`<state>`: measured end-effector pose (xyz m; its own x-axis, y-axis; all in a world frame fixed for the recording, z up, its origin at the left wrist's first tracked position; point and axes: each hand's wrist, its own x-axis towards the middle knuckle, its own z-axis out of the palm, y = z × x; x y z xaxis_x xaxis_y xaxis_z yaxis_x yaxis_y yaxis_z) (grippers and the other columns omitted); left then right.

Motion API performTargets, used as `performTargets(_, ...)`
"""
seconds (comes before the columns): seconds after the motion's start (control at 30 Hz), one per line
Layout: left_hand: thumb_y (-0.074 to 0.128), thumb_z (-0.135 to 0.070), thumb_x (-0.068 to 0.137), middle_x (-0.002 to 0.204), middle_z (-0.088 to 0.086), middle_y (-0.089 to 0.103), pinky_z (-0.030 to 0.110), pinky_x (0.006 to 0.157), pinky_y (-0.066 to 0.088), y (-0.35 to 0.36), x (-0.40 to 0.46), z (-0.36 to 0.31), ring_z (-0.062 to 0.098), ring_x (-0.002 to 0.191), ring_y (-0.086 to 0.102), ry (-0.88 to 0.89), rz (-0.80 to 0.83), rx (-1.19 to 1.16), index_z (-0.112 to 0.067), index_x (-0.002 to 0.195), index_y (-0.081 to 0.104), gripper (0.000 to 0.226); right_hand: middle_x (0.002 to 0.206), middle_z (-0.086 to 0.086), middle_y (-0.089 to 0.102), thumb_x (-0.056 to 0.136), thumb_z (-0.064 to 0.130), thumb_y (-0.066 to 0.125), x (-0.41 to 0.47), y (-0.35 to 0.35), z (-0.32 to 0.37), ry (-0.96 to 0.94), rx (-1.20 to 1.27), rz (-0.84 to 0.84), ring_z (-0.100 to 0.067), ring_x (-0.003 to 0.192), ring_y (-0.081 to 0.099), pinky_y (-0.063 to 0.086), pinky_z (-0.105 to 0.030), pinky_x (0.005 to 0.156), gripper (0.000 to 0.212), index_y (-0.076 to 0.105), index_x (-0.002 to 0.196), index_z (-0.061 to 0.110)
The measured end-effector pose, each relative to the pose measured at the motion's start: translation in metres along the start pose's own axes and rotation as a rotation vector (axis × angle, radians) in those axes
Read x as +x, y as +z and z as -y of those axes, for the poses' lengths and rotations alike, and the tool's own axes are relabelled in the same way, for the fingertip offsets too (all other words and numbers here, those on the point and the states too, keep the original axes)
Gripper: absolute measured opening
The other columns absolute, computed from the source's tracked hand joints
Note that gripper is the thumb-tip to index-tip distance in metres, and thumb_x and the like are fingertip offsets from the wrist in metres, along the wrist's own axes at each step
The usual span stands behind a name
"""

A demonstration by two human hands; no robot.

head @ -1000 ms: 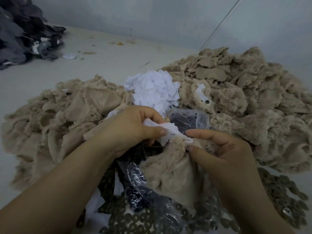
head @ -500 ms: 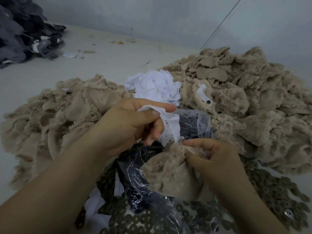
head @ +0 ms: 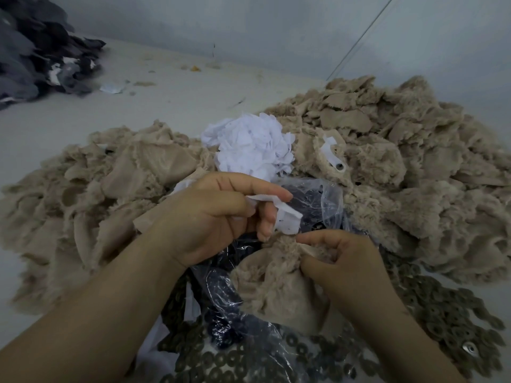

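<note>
My left hand [head: 218, 217] pinches a small white backing scrap [head: 284, 217] between thumb and forefinger, just above a beige plush piece [head: 273, 283]. My right hand [head: 340, 261] grips the top edge of that plush piece with curled fingers, holding it in front of me over a clear plastic bag [head: 318, 200] of dark parts. The scrap hangs free of the plush.
Large heaps of beige plush pieces lie at the left [head: 91, 194] and right [head: 401, 167]. A pile of white scraps [head: 249, 145] sits between them. Dark ring washers [head: 431, 308] cover the near floor. A dark fabric heap [head: 36, 51] lies far left by the wall.
My left hand has pulled the white scrap up and away from the plush piece. My right hand has curled tighter on the plush edge and dropped slightly.
</note>
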<state>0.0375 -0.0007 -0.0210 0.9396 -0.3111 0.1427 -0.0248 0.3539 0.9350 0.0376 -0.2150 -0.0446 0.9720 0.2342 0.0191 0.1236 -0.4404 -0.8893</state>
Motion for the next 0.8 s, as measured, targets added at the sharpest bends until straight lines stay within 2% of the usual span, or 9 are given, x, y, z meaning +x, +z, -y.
performTargets(0.1,0.052,-0.003,0.078,0.081,0.020,0.063,0.036,0.063,0.050,-0.002,-0.001,-0.003,0.029,0.071,0.058,0.024,0.036,-0.078,0.013,0.110,0.067,0.039,0.055,0.021,0.066,0.079,0.004,0.075,0.001,0.001,-0.001,0.002,-0.001,0.002,0.005,0.045,0.057,0.040,-0.009,0.043,0.029,0.075,0.079,0.033)
performTargets(0.2,0.074,-0.012,0.080,0.076,0.015,0.064,0.032,0.060,0.050,0.001,-0.003,-0.004,0.024,0.065,0.059,0.054,-0.005,-0.016,0.009,0.109,0.068,0.036,0.057,0.022,0.068,0.079,0.004,0.075,0.002,0.002,-0.002,0.005,-0.002,-0.002,0.006,0.047,0.058,0.040,-0.007,0.045,0.029,0.075,0.080,0.033)
performTargets(0.27,0.068,-0.009,0.081,0.069,0.011,0.066,0.028,0.055,0.050,0.003,-0.005,-0.005,0.020,0.058,0.059,0.077,-0.061,0.018,0.004,0.101,0.073,0.024,0.051,0.025,0.063,0.079,0.004,0.075,0.002,0.002,-0.003,0.010,-0.012,-0.010,0.006,0.044,0.055,0.038,-0.007,0.042,0.027,0.076,0.086,0.030)
performTargets(0.33,0.062,-0.012,0.083,0.068,0.010,0.067,0.028,0.050,0.050,0.006,-0.008,-0.009,0.019,0.053,0.060,0.091,-0.081,0.009,0.003,0.093,0.074,0.022,0.047,0.025,0.059,0.078,0.005,0.075,0.002,0.002,-0.004,0.011,-0.032,-0.023,0.003,0.040,0.053,0.035,-0.007,0.041,0.026,0.077,0.088,0.029)
performTargets(0.47,0.064,-0.020,0.090,0.058,0.006,0.062,0.022,0.044,0.043,0.006,-0.014,-0.016,0.015,0.041,0.050,0.091,-0.078,0.045,0.013,0.084,0.064,0.033,0.046,0.024,0.059,0.078,0.005,0.075,0.003,0.003,-0.003,0.006,-0.062,-0.034,0.002,0.039,0.052,0.035,-0.008,0.040,0.027,0.077,0.087,0.030)
performTargets(0.6,0.070,-0.029,0.086,0.047,0.001,0.048,0.019,0.045,0.039,0.007,-0.018,-0.025,0.012,0.036,0.037,0.091,-0.003,0.000,0.014,0.083,0.065,0.044,0.061,0.028,0.067,0.076,0.007,0.076,0.002,0.003,-0.003,0.001,-0.107,-0.063,0.007,0.054,0.061,0.042,-0.007,0.047,0.027,0.076,0.084,0.033)
performTargets(0.67,0.073,-0.030,0.085,0.043,0.001,0.045,0.018,0.046,0.038,0.007,-0.018,-0.027,0.012,0.033,0.034,0.047,-0.005,0.122,0.013,0.070,0.061,0.047,0.068,0.029,0.069,0.076,0.007,0.077,0.002,0.003,-0.003,-0.016,-0.101,-0.066,0.007,0.059,0.064,0.044,-0.006,0.050,0.030,0.075,0.082,0.037)
performTargets(0.73,0.073,-0.032,0.085,0.040,0.000,0.046,0.024,0.050,0.041,0.011,-0.015,-0.026,0.014,0.031,0.035,-0.046,0.016,0.346,-0.009,0.052,0.058,0.042,0.072,0.034,0.068,0.076,0.008,0.079,0.000,0.005,0.000,-0.064,-0.105,-0.064,0.010,0.065,0.065,0.045,-0.004,0.054,0.037,0.070,0.077,0.044)
performTargets(0.8,0.078,-0.036,0.081,0.039,0.002,0.049,0.029,0.049,0.042,0.015,-0.010,-0.021,0.016,0.031,0.038,-0.146,-0.020,0.508,-0.015,0.049,0.059,0.043,0.074,0.041,0.065,0.077,0.008,0.079,-0.003,0.007,0.003,-0.114,-0.104,-0.057,0.013,0.071,0.064,0.044,-0.001,0.058,0.043,0.066,0.074,0.049)
